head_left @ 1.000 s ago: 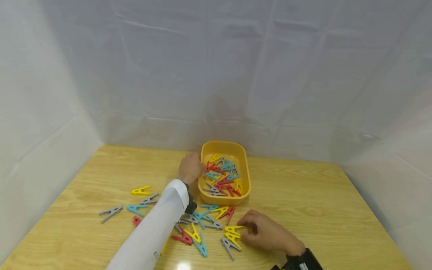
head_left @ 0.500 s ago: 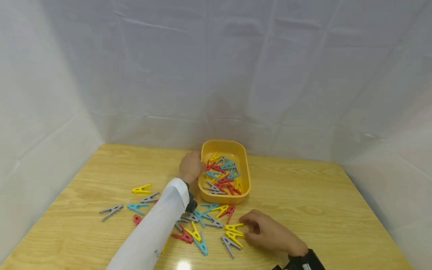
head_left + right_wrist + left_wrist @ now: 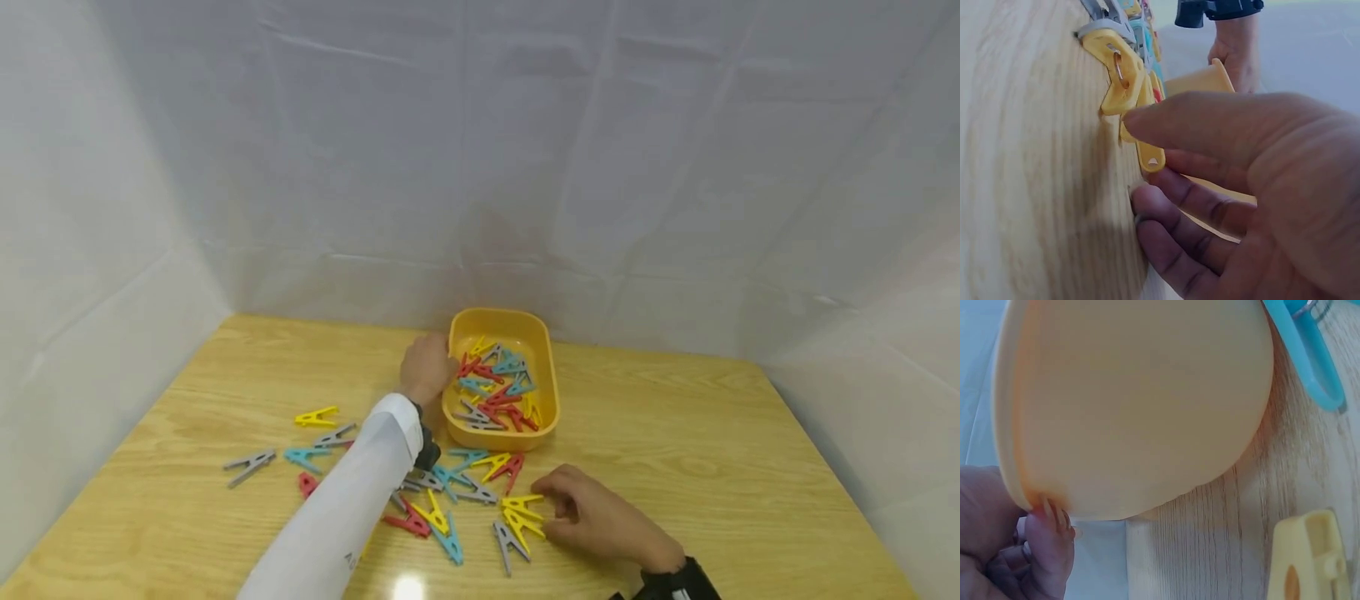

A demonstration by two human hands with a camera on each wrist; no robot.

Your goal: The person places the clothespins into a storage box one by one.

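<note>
Light wooden counter (image 3: 675,467), seen from beside it. Yellow plastic tub (image 3: 546,392), near its rear edge, gripped at the rim by the left hand (image 3: 426,368). Right hand (image 3: 592,512), near the front edge, pinches a yellow plastic clothespin (image 3: 522,503).

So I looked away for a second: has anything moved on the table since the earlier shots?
Very little. The right hand has drawn the two yellow pegs slightly nearer, thumb and fingers closing on them; the grey peg beside them shifted a touch. The left hand stays on the rim of the yellow tub, and the loose pegs on the wooden table lie as before.
</note>
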